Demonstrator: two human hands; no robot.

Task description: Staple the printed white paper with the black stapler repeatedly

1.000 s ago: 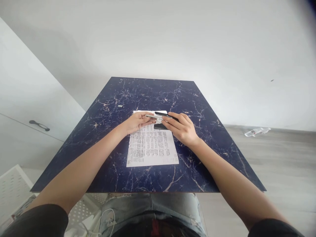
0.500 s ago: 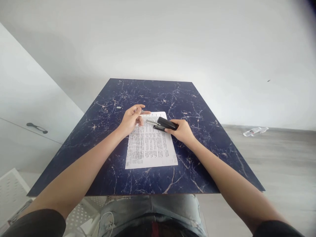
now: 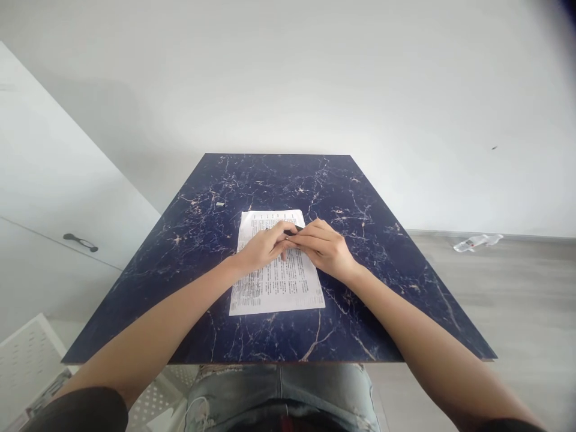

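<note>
Both my hands meet over the middle of a printed paper sheet (image 3: 288, 291) lying on the dark blue table (image 3: 360, 324). Between them is a black stapler (image 3: 293, 230), mostly covered by fingers. My left hand (image 3: 265, 245) is closed around its left end, thumb and fingers pressed together. From the right, my right hand (image 3: 327, 247) wraps the other end, its fingers touching those of my left hand. Whether the stapler's top is raised or down cannot be made out.
A small pale piece, perhaps a strip of staples (image 3: 220, 204), lies on the table left of the sheet's far end. A wall (image 3: 288, 78) rises behind the table. At left stands a white cabinet with a dark handle (image 3: 80, 242). Clear plastic packaging (image 3: 477, 242) lies on the floor at right.
The stapler was spread apart in my right hand, my left hand raised beside it with fingers extended. Now my left hand has come right and down and closed on the stapler too.
</note>
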